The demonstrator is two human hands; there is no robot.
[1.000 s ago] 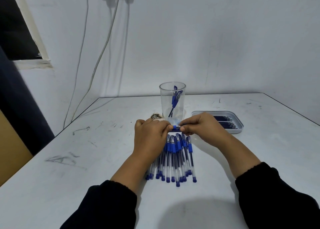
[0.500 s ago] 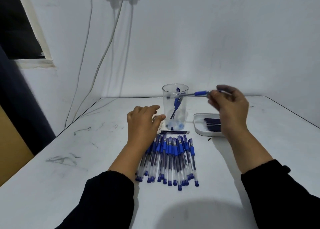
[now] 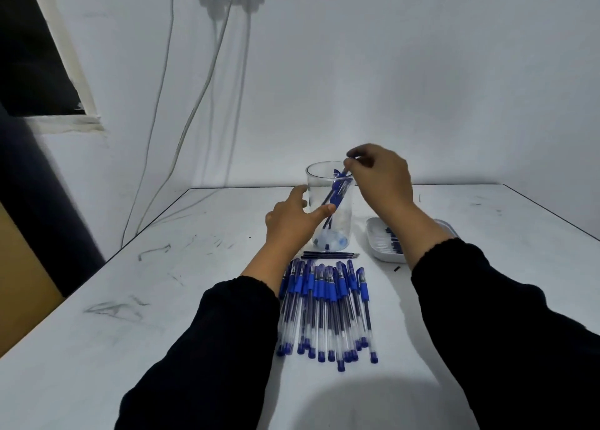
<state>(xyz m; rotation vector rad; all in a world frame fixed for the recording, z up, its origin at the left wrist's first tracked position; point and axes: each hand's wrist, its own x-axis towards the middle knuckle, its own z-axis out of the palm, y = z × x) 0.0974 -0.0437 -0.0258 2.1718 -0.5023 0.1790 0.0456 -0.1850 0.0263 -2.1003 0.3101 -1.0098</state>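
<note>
A clear plastic cup (image 3: 344,216) stands on the white table (image 3: 162,316) and holds a few blue pens. My right hand (image 3: 381,182) hovers over the cup's rim and pinches the top of a blue pen (image 3: 337,186) that slants down into the cup. My left hand (image 3: 293,223) reaches to the cup's left side, fingers straight, thumb across the cup's front. Several capped blue pens (image 3: 324,312) lie in a row in front of the cup. A few thin dark refills (image 3: 331,254) lie between the row and the cup.
A shallow white tray (image 3: 378,244) with dark refills sits right of the cup, partly behind my right forearm. A small dark speck (image 3: 396,268) lies near the tray. Cables (image 3: 207,82) hang down the wall at the back left.
My right hand carried the assembled pen from in front of the cup up and over its rim, and now lowers it inside. My left hand let go and moved to the cup's side.
</note>
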